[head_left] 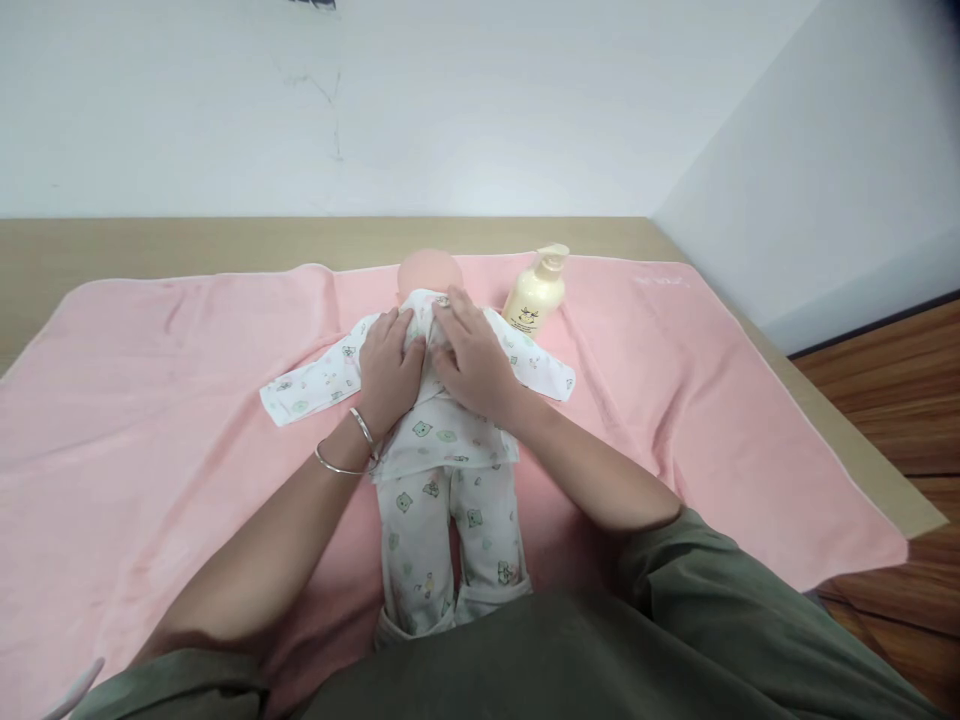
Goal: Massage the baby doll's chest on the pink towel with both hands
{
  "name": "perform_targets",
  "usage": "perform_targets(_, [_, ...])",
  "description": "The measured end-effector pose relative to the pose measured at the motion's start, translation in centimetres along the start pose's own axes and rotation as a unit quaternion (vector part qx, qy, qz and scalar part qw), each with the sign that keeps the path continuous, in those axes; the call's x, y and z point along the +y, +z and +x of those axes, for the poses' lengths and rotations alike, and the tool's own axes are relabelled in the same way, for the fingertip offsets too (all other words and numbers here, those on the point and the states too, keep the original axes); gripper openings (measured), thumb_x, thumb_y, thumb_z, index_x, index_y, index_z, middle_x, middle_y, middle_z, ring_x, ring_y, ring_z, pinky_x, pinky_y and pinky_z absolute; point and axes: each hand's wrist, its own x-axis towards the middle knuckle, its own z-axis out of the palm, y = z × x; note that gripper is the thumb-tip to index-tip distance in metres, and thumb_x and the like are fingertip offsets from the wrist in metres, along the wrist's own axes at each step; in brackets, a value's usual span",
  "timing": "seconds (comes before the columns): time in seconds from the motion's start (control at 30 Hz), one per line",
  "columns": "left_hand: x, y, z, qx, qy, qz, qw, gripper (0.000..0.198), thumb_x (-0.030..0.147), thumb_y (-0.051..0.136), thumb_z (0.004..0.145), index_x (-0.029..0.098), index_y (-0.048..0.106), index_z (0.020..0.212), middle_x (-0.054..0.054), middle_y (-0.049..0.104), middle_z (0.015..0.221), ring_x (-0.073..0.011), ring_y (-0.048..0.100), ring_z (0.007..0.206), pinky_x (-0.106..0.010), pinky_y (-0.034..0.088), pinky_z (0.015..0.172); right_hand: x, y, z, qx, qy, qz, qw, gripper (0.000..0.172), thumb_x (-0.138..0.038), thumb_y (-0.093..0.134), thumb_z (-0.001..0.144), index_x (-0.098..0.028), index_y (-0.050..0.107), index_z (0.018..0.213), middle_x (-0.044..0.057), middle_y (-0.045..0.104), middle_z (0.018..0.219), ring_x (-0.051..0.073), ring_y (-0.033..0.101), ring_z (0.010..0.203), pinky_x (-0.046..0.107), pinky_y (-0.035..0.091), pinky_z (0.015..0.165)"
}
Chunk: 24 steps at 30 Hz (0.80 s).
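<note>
A baby doll (442,470) in a white printed shirt and trousers lies on its back on a pink towel (150,380), head away from me. My left hand (390,372), with two silver bangles on the wrist, rests on the doll's chest with its fingers curled onto the shirt front. My right hand (472,358) lies flat beside it, fingers stretched toward the collar, pressing the shirt. The doll's head (429,272) shows just past my fingers. Both hands touch the shirt's front edges near the neck.
A cream pump bottle (535,292) lies on the towel just right of the doll's head. The towel covers a wooden table (862,450) whose right edge drops to a wooden floor. White walls stand behind and to the right.
</note>
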Motion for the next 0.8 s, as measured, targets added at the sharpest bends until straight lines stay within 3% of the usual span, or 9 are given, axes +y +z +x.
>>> perform_targets(0.1, [-0.1, 0.1, 0.0, 0.004, 0.003, -0.001, 1.000, 0.062, 0.043, 0.042, 0.098, 0.012, 0.059, 0.148, -0.018, 0.053, 0.160, -0.0357, 0.047, 0.152, -0.058, 0.032, 0.131, -0.1, 0.2, -0.1, -0.037, 0.004, -0.012, 0.999, 0.055, -0.025, 0.043, 0.103, -0.007, 0.052, 0.154, 0.020, 0.038, 0.171, 0.038, 0.028, 0.164, 0.065, 0.023, 0.134])
perform_targets(0.27, [-0.1, 0.2, 0.0, 0.014, 0.008, -0.004, 1.000, 0.060, 0.044, 0.041, 0.099, 0.015, 0.058, 0.149, -0.016, 0.053, 0.161, -0.0341, 0.046, 0.153, -0.056, 0.033, 0.131, 0.0, -0.5, -0.5, 0.096, -0.085, 0.024, 0.991, 0.052, -0.021, 0.036, 0.103, -0.019, 0.055, 0.150, 0.009, 0.041, 0.172, 0.025, 0.024, 0.166, 0.056, 0.026, 0.135])
perform_targets(0.33, [-0.1, 0.3, 0.0, 0.011, 0.007, 0.005, 1.000, 0.061, 0.042, 0.039, 0.099, 0.012, 0.058, 0.149, -0.018, 0.053, 0.160, -0.0348, 0.046, 0.152, -0.057, 0.033, 0.131, 0.1, -0.1, -0.6, 0.114, -0.084, 0.013, 0.990, 0.052, -0.020, 0.035, 0.102, -0.019, 0.055, 0.151, 0.008, 0.040, 0.172, 0.024, 0.022, 0.167, 0.055, 0.026, 0.135])
perform_targets(0.5, [-0.1, 0.1, 0.1, 0.008, 0.036, 0.052, 0.998, 0.060, 0.041, 0.036, 0.101, 0.011, 0.058, 0.148, -0.020, 0.054, 0.158, -0.0359, 0.049, 0.149, -0.058, 0.036, 0.129, 0.2, 1.4, -0.1, 0.003, 0.011, -0.045, 0.999, 0.055, -0.022, 0.037, 0.103, -0.013, 0.052, 0.156, 0.014, 0.039, 0.172, 0.035, 0.030, 0.163, 0.061, 0.023, 0.134])
perform_targets(0.63, [0.7, -0.7, -0.2, -0.006, 0.110, 0.131, 0.985, 0.056, 0.032, 0.030, 0.103, 0.005, 0.058, 0.143, -0.025, 0.060, 0.148, -0.0373, 0.055, 0.142, -0.059, 0.042, 0.124, -0.3, 1.1, 0.1, -0.037, 0.024, -0.084, 0.995, 0.060, -0.025, 0.041, 0.104, -0.014, 0.042, 0.164, 0.015, 0.030, 0.176, 0.043, 0.023, 0.164, 0.063, 0.021, 0.134])
perform_targets(0.73, [2.0, -1.8, -0.5, -0.018, 0.119, 0.151, 0.981, 0.053, 0.024, 0.028, 0.102, 0.002, 0.062, 0.135, -0.027, 0.062, 0.142, -0.0368, 0.057, 0.139, -0.057, 0.046, 0.122, -0.9, 0.5, -0.2, -0.054, 0.030, -0.115, 0.991, 0.063, -0.027, 0.042, 0.105, -0.012, 0.035, 0.166, 0.018, 0.028, 0.176, 0.046, 0.024, 0.163, 0.063, 0.023, 0.133])
perform_targets(0.8, [3.0, -2.8, -0.5, -0.046, 0.108, 0.141, 0.983, 0.046, 0.020, 0.032, 0.098, 0.007, 0.068, 0.123, -0.024, 0.068, 0.134, -0.0352, 0.061, 0.134, -0.054, 0.049, 0.120, -1.4, -0.1, -0.7, -0.070, 0.026, -0.136, 0.988, 0.064, -0.029, 0.040, 0.107, -0.008, 0.032, 0.167, 0.022, 0.026, 0.175, 0.048, 0.027, 0.161, 0.064, 0.026, 0.131])
